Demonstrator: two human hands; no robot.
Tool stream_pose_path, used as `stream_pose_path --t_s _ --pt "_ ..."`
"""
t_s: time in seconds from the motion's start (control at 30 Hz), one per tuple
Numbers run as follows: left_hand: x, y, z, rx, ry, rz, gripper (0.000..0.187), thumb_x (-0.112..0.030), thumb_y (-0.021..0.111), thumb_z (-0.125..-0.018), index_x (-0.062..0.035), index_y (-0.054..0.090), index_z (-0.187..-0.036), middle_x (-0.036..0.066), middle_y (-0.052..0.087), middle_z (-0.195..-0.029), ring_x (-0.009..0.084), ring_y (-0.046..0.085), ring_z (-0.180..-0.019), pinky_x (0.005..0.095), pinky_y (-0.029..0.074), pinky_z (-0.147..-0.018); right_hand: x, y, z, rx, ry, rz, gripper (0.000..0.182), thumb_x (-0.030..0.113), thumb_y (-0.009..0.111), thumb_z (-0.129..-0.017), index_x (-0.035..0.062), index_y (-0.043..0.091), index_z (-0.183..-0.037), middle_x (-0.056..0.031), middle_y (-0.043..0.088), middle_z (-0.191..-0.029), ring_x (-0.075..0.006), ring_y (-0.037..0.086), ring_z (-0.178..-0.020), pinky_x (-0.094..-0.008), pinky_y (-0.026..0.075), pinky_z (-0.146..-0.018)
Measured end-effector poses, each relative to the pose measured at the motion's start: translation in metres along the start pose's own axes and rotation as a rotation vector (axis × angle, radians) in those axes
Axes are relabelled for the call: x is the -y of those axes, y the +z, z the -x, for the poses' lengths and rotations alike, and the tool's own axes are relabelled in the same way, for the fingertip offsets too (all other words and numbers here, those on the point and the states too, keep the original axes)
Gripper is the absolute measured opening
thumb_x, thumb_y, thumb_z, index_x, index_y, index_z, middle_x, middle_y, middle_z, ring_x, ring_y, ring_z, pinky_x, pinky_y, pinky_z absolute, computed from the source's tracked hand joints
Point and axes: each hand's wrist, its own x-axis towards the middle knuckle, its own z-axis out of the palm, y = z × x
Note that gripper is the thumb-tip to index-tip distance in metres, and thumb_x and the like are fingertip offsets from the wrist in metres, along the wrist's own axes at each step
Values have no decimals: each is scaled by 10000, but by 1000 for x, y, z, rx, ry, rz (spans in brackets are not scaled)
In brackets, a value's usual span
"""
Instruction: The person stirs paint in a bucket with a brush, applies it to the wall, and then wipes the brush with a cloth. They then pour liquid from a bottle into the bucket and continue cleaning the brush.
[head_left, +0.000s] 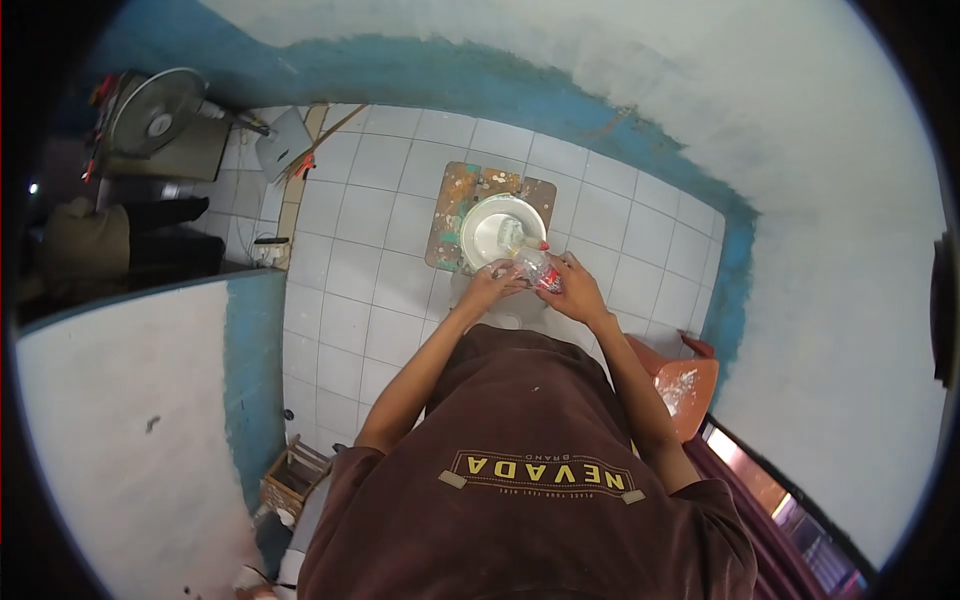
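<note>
A clear plastic bottle with a red label is held between my two hands, tilted over the near rim of a white bucket. My right hand grips the labelled side of the bottle. On its other side, my left hand has its fingers curled against the bottle. A paintbrush with a red-tipped handle lies across the bucket, just beyond the bottle. Beneath the bucket is a paint-splattered wooden stool. What is inside the bottle is too small to make out.
White floor tiles surround the stool. Blue-and-white painted walls rise ahead and to the right. An orange chair with white splashes stands at the right. Far left are a standing fan and another person.
</note>
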Motion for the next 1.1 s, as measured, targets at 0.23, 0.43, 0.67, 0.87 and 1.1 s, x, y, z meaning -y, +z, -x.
stream_pose_path --t_s 0.23,0.43,0.67,0.87,1.1 --pt "-1 -50 -20 113 -167 -34 471 -253 582 -988 80 461 -1299 170 586 -1239 254 628 -1107 330 539 -960 30 35 -11 -81 149 -18 690 349 757 -743 50 522 -1319 -195 555 -1079 -397 605 -957 -461 512 -817" --pt "-15 -66 -30 224 -224 -34 520 -230 551 -1004 118 385 -1352 189 542 -1290 267 607 -1143 344 525 -987 43 42 -14 -102 242 -8 706 353 756 -742 67 512 -1339 -198 561 -1082 -392 614 -954 -463 518 -815" --pt "-27 -67 -35 282 -253 -57 563 -228 564 -997 157 351 -1348 216 511 -1300 278 597 -1153 347 522 -1000 45 42 -17 -100 289 19 702 364 754 -747 79 515 -1341 -188 566 -1074 -384 624 -953 -464 523 -811" --pt "-29 -67 -35 266 -264 -82 571 -220 592 -981 156 358 -1341 197 505 -1289 272 596 -1151 342 528 -994 44 42 -20 -91 286 -2 688 356 761 -731 80 535 -1319 -208 576 -1109 -392 628 -979 -466 529 -829" --pt "-21 -76 -39 278 -260 -44 576 -231 599 -978 154 364 -1336 201 519 -1281 273 607 -1133 343 531 -986 53 42 -23 -104 279 17 723 334 757 -726 81 502 -1353 -230 571 -1168 -409 624 -1009 -473 531 -852"
